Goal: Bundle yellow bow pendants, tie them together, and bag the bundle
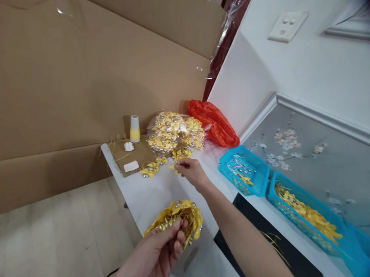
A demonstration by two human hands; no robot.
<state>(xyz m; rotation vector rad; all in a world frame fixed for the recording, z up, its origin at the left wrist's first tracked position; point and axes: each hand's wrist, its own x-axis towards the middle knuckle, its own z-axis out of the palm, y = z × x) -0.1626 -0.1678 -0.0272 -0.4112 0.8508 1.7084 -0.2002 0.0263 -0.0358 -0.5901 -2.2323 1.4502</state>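
My left hand (163, 245) is closed around the gold stems of a round bunch of yellow ribbon-like flowers (196, 216) with small silver beads. Further off, my right hand (192, 172) pinches a small yellow piece (172, 167) over the white table; most of that piece is hidden by the fingers. Just left of it lies a loose cluster of yellow flowers (153, 167), and another small bunch (182, 152) sits right behind the fingertips. A clear plastic bag (173, 132) packed with similar yellow flowers stands beyond both.
Blue baskets (223, 164) with beads and flowers line the right wall. A black mat (240, 210) carries loose gold stems. At the far left are a white-and-yellow bottle (135, 130) and brown board (120, 152). A red plastic bag (216, 123) lies behind; cardboard (83, 77) rises left.
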